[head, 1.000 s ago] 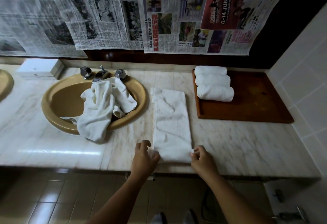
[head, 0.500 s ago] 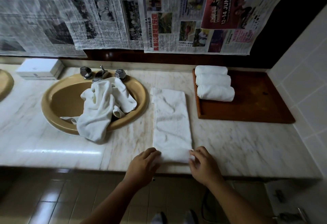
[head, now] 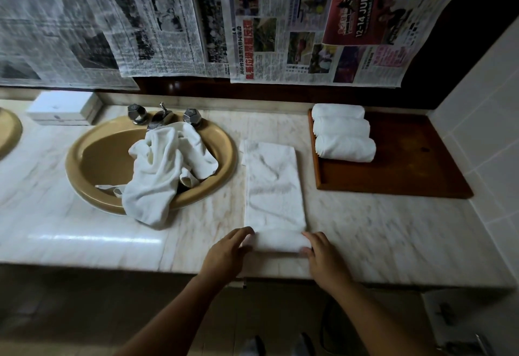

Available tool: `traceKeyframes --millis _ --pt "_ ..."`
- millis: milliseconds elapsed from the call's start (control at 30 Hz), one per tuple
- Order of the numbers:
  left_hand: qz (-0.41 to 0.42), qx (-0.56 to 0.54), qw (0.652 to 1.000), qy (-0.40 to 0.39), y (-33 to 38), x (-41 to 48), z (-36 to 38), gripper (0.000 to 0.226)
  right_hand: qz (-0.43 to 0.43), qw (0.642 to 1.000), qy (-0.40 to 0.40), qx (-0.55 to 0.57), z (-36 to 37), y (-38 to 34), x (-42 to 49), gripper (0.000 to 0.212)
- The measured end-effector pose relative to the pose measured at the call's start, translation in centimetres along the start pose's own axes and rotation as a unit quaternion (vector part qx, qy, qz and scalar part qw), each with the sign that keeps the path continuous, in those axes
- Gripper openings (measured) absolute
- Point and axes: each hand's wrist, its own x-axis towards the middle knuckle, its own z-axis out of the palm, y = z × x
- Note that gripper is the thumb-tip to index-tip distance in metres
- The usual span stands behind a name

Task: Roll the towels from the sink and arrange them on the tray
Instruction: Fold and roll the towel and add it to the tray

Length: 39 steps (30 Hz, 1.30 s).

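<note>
Folded towel lies on the countertop between sink and tray, bare marble either side, its rolled near end by the front edge. Left hand and right hand grip the roll's ends, fingers curled.

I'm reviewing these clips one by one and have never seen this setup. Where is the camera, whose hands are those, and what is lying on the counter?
No machine here: a person wears a wide-angle camera on the head, looking down at their own hands. On the marble counter lies a folded towel, its near end rolled up; the left hand and right hand hold that roll at its two ends. Loose towels are heaped in the tan sink. Three rolled towels lie side by side on the wooden tray at right. Newspapers hang on the wall.
</note>
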Motion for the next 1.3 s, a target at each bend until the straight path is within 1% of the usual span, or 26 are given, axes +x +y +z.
traceKeyframes --millis 167,300,400,433,467,533,600,667,700,733,800,867,933,1000,1100,1133,1200,1233,1300 --pt "-0.075 -0.091 0.993 0.000 0.3 1.9 0.3 0.025 0.056 0.997 -0.015 0.041 -0.4 -0.6 1.8 0.040" --pt "-0.151 -0.100 0.983 0.014 1.0 3.3 0.8 0.015 0.105 0.992 -0.018 0.065 -1.1 -1.3 3.3 0.034" --pt "-0.226 -0.119 0.967 0.007 1.9 4.5 0.6 0.013 0.140 0.986 0.021 0.083 -1.4 -2.1 3.9 0.019" --pt "-0.241 -0.127 0.962 0.008 2.2 4.9 0.6 0.011 0.148 0.983 0.042 0.101 -1.6 -2.3 4.0 0.014" --pt "-0.244 -0.127 0.961 0.015 2.3 5.1 0.4 0.010 0.149 0.980 0.059 0.115 -1.7 -2.5 4.0 0.014" --pt "-0.217 -0.100 0.970 0.045 2.2 5.3 0.1 0.018 0.118 0.984 0.078 0.105 -1.8 -2.7 4.0 0.016" --pt "-0.155 -0.064 0.984 0.067 2.0 5.3 -0.2 0.020 0.054 0.992 0.092 0.074 -1.6 -2.8 4.1 0.016" --pt "-0.063 -0.005 0.997 0.046 2.0 5.2 -0.3 0.017 -0.034 0.993 0.111 0.010 -1.1 -2.4 3.9 0.017" --pt "-0.021 0.040 0.998 0.036 2.2 5.2 -0.2 0.017 -0.081 0.990 0.111 -0.044 -0.9 -2.2 3.9 0.019" --pt "0.010 0.077 0.996 0.034 2.3 5.0 -0.1 0.017 -0.123 0.982 0.104 -0.093 -0.5 -1.9 3.9 0.027" --pt "0.034 0.099 0.993 0.051 2.4 4.6 0.1 0.017 -0.186 0.968 0.106 -0.133 -0.4 -1.4 4.0 0.039" --pt "0.031 0.096 0.993 0.061 2.2 4.1 0.5 0.018 -0.216 0.960 0.116 -0.136 -0.6 -1.1 3.8 0.038" --pt "0.017 0.085 0.995 0.054 2.1 4.0 0.5 0.019 -0.236 0.957 0.097 -0.136 -1.2 -0.8 3.6 0.039" --pt "0.002 0.070 0.996 0.050 2.3 4.2 0.4 0.020 -0.236 0.961 0.076 -0.122 -2.0 -0.7 3.5 0.043" --pt "-0.017 0.017 0.998 0.063 2.3 4.3 0.5 0.016 -0.215 0.972 0.047 -0.082 -2.3 -0.4 3.5 0.041" --pt "-0.026 -0.011 0.997 0.072 2.2 4.3 0.6 0.016 -0.193 0.979 0.034 -0.059 -2.2 -0.4 3.6 0.039" --pt "-0.036 -0.058 0.993 0.092 1.8 4.2 0.6 0.016 -0.110 0.994 0.009 0.016 -2.1 -0.4 3.7 0.036" --pt "-0.035 -0.076 0.992 0.100 1.6 4.0 0.6 0.014 -0.070 0.996 -0.001 0.056 -2.1 -0.5 3.6 0.037" --pt "-0.010 -0.095 0.991 0.092 1.2 3.3 0.2 0.010 -0.008 0.993 -0.022 0.115 -2.2 -0.8 3.6 0.034"
